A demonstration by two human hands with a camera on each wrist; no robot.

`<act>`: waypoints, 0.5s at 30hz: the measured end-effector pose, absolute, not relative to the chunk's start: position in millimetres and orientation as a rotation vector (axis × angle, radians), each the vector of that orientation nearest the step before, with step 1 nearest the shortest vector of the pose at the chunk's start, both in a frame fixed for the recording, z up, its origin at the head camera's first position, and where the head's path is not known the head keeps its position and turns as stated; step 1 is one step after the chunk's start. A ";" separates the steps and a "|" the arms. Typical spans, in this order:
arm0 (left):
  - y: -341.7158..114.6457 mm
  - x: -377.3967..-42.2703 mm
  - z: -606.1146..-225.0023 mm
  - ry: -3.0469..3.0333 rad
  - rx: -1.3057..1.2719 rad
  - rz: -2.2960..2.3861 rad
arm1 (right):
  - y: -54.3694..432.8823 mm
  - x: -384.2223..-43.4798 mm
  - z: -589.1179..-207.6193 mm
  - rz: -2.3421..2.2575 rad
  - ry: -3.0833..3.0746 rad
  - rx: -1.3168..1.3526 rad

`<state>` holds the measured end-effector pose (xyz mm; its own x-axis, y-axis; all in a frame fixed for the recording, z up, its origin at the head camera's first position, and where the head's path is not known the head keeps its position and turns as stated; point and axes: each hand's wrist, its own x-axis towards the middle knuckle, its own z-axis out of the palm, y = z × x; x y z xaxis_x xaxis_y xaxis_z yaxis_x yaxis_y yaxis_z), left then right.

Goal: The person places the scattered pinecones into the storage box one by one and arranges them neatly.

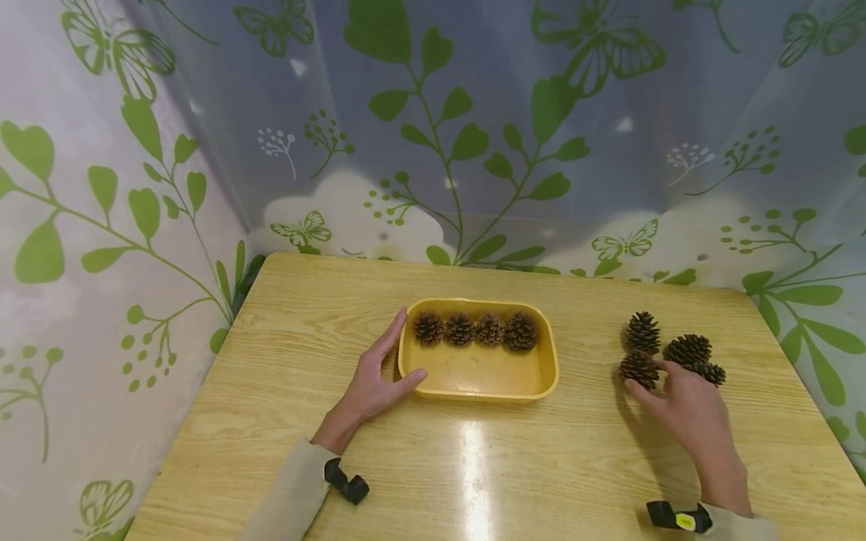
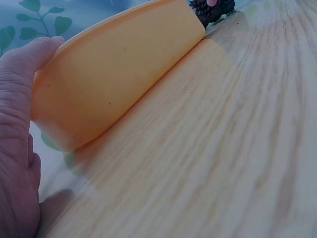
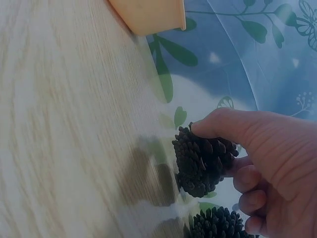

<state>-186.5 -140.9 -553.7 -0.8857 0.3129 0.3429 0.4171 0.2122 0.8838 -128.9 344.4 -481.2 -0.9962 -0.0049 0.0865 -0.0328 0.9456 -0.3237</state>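
Note:
A yellow plastic tray [image 1: 479, 387] stands on the table with a row of several brown pine cones [image 1: 490, 329] along its far side. My left hand [image 1: 375, 379] holds the tray's left end, its thumb over the near corner of the rim and its fingers along the outside. On the right, my right hand [image 1: 697, 409] pinches a pine cone [image 3: 200, 161] between thumb and fingers. Right beside that cone are another upright pine cone [image 1: 643, 332] behind it and two more pine cones [image 1: 688, 349], partly covered by the hand.
The wooden table [image 1: 304, 315] reaches back to a curtain [image 1: 467, 188] printed with green leaves and butterflies. More of the same cloth [image 1: 74, 225] hangs along the left side. Table surface lies between the tray and the loose cones.

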 end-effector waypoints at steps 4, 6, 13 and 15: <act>-141.0 -186.1 -552.7 -2.388 -0.707 -1.780 | 342.1 -130.0 -479.7 0.504 -3.022 0.044; -140.9 -186.1 -552.3 -2.390 -0.707 -1.784 | 340.7 -130.4 -478.6 0.508 -3.027 0.049; -140.8 -185.6 -551.9 -2.379 -0.706 -1.795 | 335.5 -132.0 -475.7 0.509 -3.016 0.056; -140.6 -185.7 -551.8 -2.382 -0.704 -1.799 | 334.4 -132.6 -475.0 0.505 -3.009 0.062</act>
